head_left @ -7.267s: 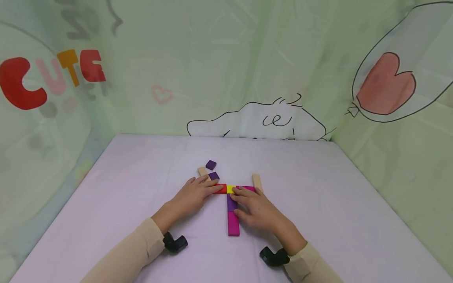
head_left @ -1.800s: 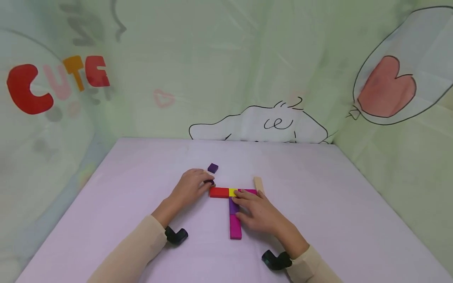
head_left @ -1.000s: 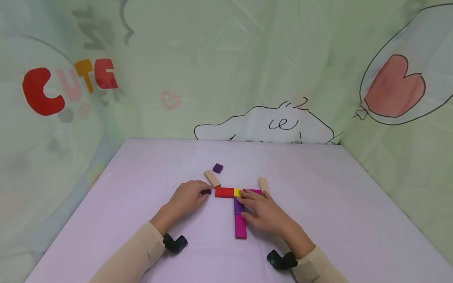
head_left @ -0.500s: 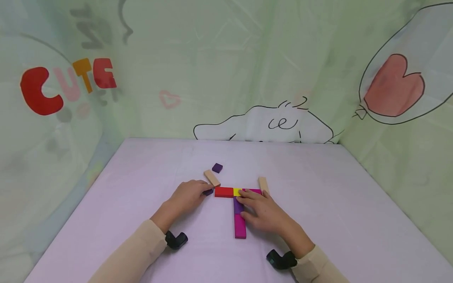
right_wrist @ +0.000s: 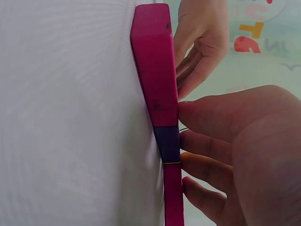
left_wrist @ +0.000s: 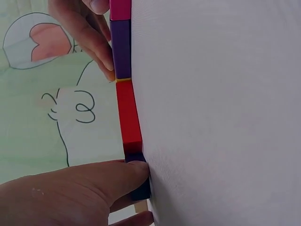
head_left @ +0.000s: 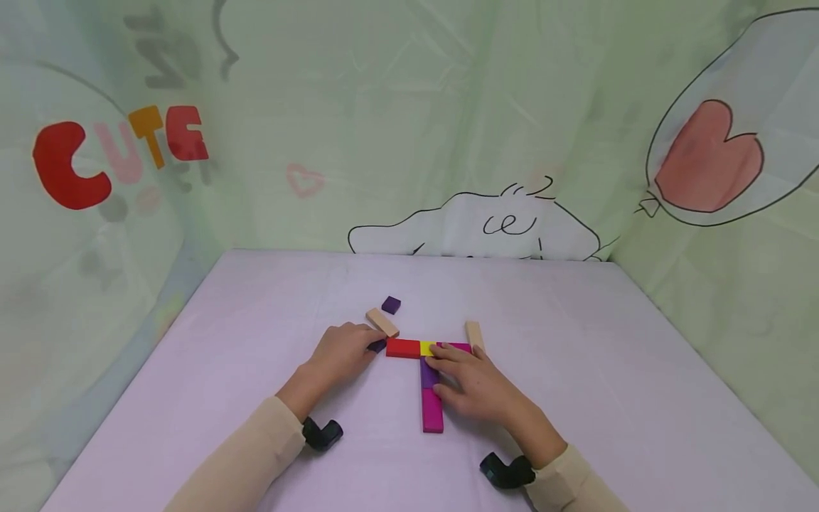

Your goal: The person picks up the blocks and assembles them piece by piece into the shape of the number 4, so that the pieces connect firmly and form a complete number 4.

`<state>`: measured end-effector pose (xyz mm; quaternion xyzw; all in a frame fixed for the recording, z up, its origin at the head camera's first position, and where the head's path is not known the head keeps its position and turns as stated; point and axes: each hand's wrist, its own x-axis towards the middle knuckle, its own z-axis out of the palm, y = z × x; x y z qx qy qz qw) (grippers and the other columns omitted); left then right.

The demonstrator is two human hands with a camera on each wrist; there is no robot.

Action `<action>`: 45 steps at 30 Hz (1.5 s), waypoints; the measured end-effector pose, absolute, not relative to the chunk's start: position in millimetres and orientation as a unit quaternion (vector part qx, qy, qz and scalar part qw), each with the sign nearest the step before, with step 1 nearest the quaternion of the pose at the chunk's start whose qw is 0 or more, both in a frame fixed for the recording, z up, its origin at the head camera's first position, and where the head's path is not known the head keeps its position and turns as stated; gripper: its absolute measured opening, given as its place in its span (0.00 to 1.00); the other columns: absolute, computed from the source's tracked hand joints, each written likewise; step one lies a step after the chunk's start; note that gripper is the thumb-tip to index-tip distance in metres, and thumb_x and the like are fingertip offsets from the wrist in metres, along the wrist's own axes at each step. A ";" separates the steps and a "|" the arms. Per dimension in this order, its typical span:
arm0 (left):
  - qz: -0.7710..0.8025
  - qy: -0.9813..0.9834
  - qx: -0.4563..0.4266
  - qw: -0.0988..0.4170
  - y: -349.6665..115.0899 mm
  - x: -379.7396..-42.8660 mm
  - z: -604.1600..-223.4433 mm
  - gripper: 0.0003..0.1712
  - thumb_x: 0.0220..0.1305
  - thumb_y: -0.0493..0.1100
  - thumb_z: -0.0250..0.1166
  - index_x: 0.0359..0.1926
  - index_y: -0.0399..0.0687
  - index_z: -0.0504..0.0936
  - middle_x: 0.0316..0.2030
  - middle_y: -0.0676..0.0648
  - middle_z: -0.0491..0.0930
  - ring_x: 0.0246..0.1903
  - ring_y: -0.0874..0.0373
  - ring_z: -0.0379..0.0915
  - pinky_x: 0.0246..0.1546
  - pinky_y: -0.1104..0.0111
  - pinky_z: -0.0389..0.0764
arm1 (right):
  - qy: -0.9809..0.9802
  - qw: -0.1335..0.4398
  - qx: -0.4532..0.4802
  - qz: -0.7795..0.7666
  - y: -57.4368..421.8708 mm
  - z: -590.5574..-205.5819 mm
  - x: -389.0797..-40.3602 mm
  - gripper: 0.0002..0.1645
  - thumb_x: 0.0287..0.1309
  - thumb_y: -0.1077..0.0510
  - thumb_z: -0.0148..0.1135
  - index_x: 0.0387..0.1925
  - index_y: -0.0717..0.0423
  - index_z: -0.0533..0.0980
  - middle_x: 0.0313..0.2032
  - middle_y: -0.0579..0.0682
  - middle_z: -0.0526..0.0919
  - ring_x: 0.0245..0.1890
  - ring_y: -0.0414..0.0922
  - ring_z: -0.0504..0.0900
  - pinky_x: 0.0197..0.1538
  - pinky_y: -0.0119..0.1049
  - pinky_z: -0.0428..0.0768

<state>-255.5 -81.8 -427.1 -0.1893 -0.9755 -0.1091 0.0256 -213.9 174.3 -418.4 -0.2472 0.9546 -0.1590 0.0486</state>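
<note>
My left hand (head_left: 344, 350) pinches a small dark purple block (head_left: 377, 346) at the left end of a red block (head_left: 403, 348). In the left wrist view the thumb presses on that purple block (left_wrist: 141, 190), which meets the red block's end. The red block lines up with a yellow block (head_left: 426, 348) and a magenta block (head_left: 456, 347), partly covered by fingers. Below the yellow one, a purple block (head_left: 429, 372) and another magenta block (head_left: 432, 410) form a stem. My right hand (head_left: 480, 384) rests on the yellow, magenta and purple blocks with fingers extended.
A plain wooden block (head_left: 382, 322) lies slanted behind the red block's left end. Beyond it is a loose purple block (head_left: 392, 305). Another wooden block (head_left: 474, 336) stands out behind the right hand. A pale cloth covers the table (head_left: 307, 284).
The left hand has left the red block, gripped the purple block beside the slanted wooden one and brought it nearer, against the red block's left end. The right hand has stayed put.
</note>
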 end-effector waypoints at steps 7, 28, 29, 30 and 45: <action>-0.101 -0.980 -0.169 0.027 -79.9 -255.4 -427.0 0.25 0.67 0.45 0.71 0.65 0.57 0.83 0.55 0.49 0.88 0.53 0.50 0.84 0.54 0.57 0.85 | 0.954 0.050 -0.247 -0.160 173.9 -418.7 -213.6 0.33 0.63 0.49 0.68 0.69 0.50 0.76 0.74 0.51 0.71 0.77 0.54 0.65 0.76 0.73 0.51; -0.102 -0.978 -0.175 0.043 -75.6 -254.9 -425.1 0.22 0.67 0.43 0.71 0.62 0.54 0.85 0.51 0.49 0.89 0.50 0.50 0.84 0.50 0.58 0.86 | 0.954 0.041 -0.252 -0.155 176.5 -417.4 -213.1 0.32 0.64 0.51 0.68 0.69 0.51 0.76 0.73 0.53 0.72 0.77 0.54 0.65 0.75 0.72 0.53; -0.102 -0.978 -0.175 0.043 -75.3 -255.1 -425.0 0.22 0.67 0.43 0.71 0.62 0.55 0.85 0.51 0.49 0.89 0.50 0.50 0.85 0.50 0.58 0.86 | 0.955 0.041 -0.251 -0.155 176.7 -417.5 -213.1 0.32 0.64 0.50 0.68 0.69 0.51 0.76 0.73 0.53 0.72 0.77 0.54 0.65 0.75 0.72 0.53; -0.102 -0.979 -0.174 0.041 -75.1 -255.2 -424.9 0.22 0.67 0.44 0.71 0.62 0.55 0.85 0.51 0.49 0.89 0.50 0.50 0.85 0.50 0.58 0.86 | 0.955 0.041 -0.250 -0.155 176.7 -417.6 -213.1 0.32 0.64 0.50 0.68 0.69 0.51 0.76 0.73 0.52 0.72 0.77 0.54 0.65 0.75 0.72 0.53; -0.099 -0.978 -0.173 0.054 -75.3 -251.6 -421.9 0.25 0.66 0.48 0.72 0.63 0.54 0.83 0.56 0.47 0.86 0.51 0.49 0.83 0.51 0.56 0.85 | 0.955 0.038 -0.252 -0.149 175.4 -421.3 -214.6 0.32 0.65 0.49 0.67 0.69 0.50 0.77 0.73 0.51 0.72 0.76 0.54 0.66 0.76 0.72 0.52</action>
